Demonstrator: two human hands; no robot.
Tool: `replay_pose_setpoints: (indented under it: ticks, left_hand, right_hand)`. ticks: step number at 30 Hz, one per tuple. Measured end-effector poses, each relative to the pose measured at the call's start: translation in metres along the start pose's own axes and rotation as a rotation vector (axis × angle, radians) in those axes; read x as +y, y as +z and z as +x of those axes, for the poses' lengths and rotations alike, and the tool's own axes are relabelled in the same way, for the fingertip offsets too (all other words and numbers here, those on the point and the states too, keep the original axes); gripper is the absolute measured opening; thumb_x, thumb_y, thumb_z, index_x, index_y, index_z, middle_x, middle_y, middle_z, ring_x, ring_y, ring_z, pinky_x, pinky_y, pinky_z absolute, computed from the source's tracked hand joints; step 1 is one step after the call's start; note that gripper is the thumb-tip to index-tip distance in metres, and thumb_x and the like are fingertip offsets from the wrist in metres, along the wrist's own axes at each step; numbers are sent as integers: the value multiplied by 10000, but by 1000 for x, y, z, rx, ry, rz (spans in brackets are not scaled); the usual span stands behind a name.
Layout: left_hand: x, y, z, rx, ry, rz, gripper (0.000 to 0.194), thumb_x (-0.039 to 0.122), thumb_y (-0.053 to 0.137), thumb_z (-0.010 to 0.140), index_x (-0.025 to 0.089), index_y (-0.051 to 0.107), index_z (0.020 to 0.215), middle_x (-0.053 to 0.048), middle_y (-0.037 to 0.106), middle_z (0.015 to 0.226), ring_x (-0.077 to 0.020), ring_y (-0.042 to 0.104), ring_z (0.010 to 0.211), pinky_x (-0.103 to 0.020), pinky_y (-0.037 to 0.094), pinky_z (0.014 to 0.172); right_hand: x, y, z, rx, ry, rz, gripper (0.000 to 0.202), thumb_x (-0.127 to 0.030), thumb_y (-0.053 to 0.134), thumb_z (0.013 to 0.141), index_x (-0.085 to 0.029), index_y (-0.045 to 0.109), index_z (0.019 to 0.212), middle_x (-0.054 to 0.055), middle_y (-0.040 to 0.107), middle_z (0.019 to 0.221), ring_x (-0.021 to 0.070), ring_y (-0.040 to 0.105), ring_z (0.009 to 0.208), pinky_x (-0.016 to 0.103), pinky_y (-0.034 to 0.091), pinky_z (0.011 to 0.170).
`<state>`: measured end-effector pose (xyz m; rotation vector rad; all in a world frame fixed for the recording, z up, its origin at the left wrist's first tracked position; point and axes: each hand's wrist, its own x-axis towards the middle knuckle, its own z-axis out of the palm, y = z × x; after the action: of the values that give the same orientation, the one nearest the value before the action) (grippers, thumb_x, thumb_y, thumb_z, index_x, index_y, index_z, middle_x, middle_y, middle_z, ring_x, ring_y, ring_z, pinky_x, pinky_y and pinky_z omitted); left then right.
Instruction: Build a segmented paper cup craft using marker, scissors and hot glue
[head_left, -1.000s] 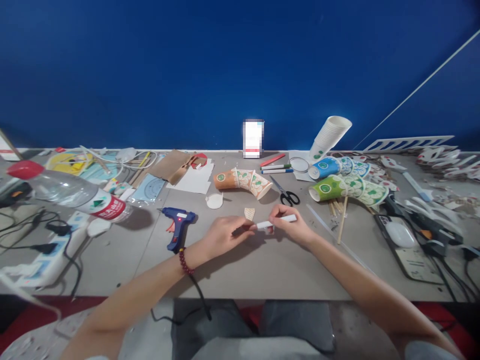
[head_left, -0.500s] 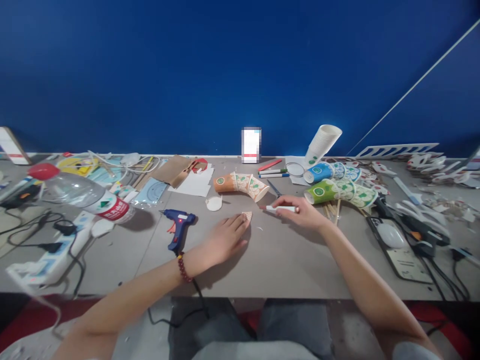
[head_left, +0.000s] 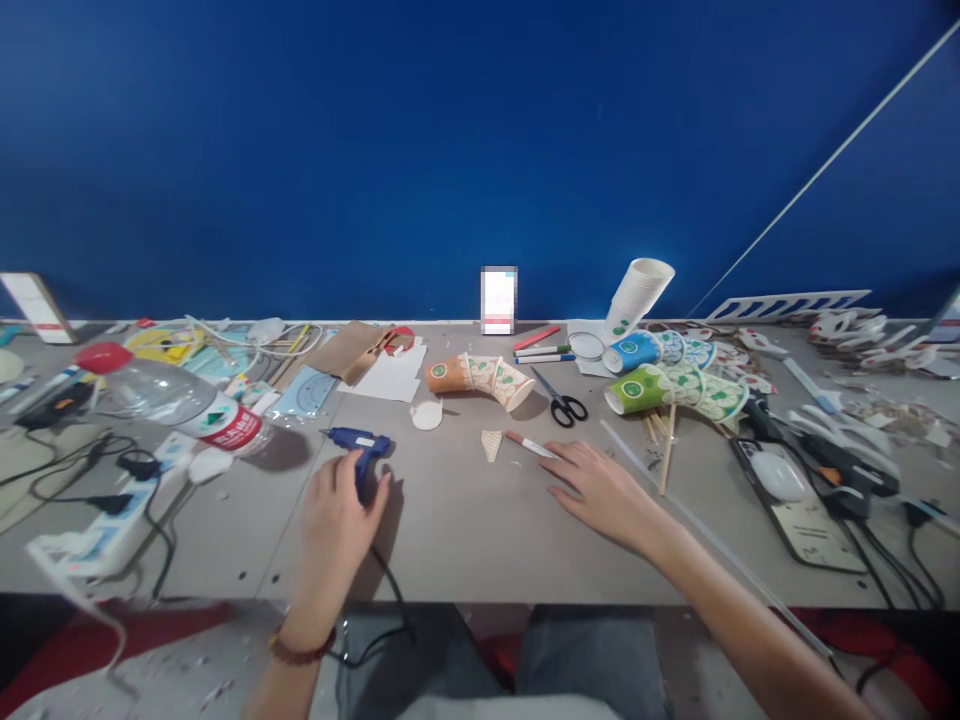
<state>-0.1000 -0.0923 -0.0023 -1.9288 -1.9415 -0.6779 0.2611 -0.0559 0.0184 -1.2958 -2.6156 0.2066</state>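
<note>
My left hand [head_left: 341, 515] is at the handle of the blue glue gun [head_left: 360, 440], its fingers apart; the gun lies on the table. Palm down, my right hand [head_left: 600, 490] rests with spread fingers at the end of a white and brown pen [head_left: 531, 444], which lies on the tabletop. Between the hands lies a small patterned paper piece [head_left: 491, 445], untouched. Behind it are joined orange paper cups [head_left: 480, 378] and a white paper disc [head_left: 427, 415]. Black-handled scissors [head_left: 566, 408] lie beyond my right hand.
A water bottle [head_left: 180, 400] and power strip [head_left: 127, 510] are on the left. To the right sit green cups [head_left: 675, 390], blue cups [head_left: 656, 348], a white cup stack [head_left: 640, 295] and a phone with a mouse [head_left: 780, 475]. Markers [head_left: 544, 354] lie behind.
My left hand has left the patterned piece and moved left to the glue gun. My right hand has lowered and let go of the pen, uncovering the scissors.
</note>
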Motion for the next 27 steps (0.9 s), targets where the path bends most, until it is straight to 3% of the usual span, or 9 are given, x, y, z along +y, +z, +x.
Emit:
replay_pose_setpoints:
  ticks: [3,6,9,13,16,21,27]
  left_hand:
    - [-9,0,-15,-15,-133,8,506,523,509,880,124,523,1190,-141,602,1009,-307,585,947,-395,472,796]
    - [-12,1,-23,-43,-213,33,518,541,531,859,140,532,1187,-134,605,1014,-300,581,931,-376,458,774]
    - [-14,3,-22,-52,-228,88,475,534,533,859,151,584,1136,-134,612,1012,-298,572,945,-366,447,785]
    - [-13,3,-16,-63,-279,87,431,518,539,855,163,609,1090,-121,632,975,-287,571,945,-342,435,761]
    - [-9,5,-14,-70,-321,53,367,489,539,865,170,606,1031,-98,644,911,-271,583,904,-318,420,711]
    - [-5,7,-19,-40,-389,16,302,452,528,892,184,627,989,-81,668,868,-235,602,799,-290,370,623]
    - [2,-2,-32,55,-502,-170,339,495,610,834,200,665,992,-58,707,883,-187,627,712,-267,409,602]
  right_hand:
    - [17,8,-12,143,100,4,295,-214,487,920,-188,659,1157,115,669,1216,265,619,1092,428,503,943]
    - [39,14,-26,280,311,-113,307,-242,454,931,-165,657,1148,141,681,1147,306,626,1046,465,501,908]
    - [58,18,-39,288,439,-206,321,-272,458,928,-122,653,1133,162,685,1067,333,630,980,470,506,852]
    - [69,22,-47,307,480,-202,283,-234,424,926,-129,686,912,155,683,920,305,637,884,424,505,808]
    - [65,21,-46,307,501,-189,276,-221,421,912,-162,671,813,132,686,854,292,641,841,398,499,765]
    - [44,9,-44,331,701,-106,215,-293,458,906,-204,652,934,73,708,791,240,653,658,318,439,562]
    - [5,-12,-47,381,546,172,225,-358,479,919,-214,650,947,20,684,690,175,619,580,265,448,576]
